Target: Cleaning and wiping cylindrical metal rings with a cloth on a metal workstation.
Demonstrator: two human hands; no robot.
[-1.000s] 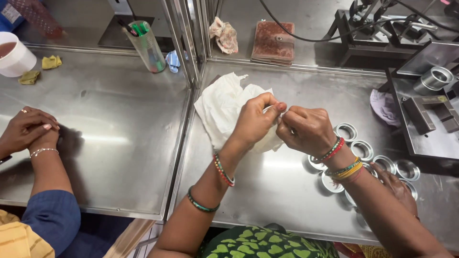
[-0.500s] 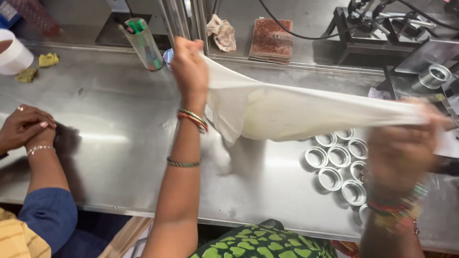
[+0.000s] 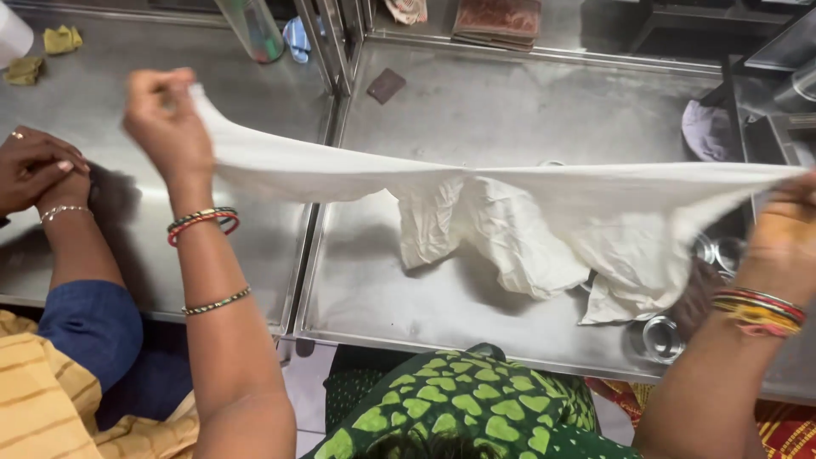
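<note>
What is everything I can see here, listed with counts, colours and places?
white cloth: one, white, stretched in the air between both hands
metal rings: several, silver, on the table under the cloth at right
steel table: one, grey, under everything
dark square piece: one, brown, table top centre
yellow rags: two, yellow, top left
co-worker's hands: two, clasped, left edge
left hand: gripping cloth's left end
right hand: gripping cloth's right end

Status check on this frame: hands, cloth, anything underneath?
Left hand and right hand each grip an end of the white cloth. Cloth stretched taut, middle sagging. Small metal cups on the steel table beneath.
</note>
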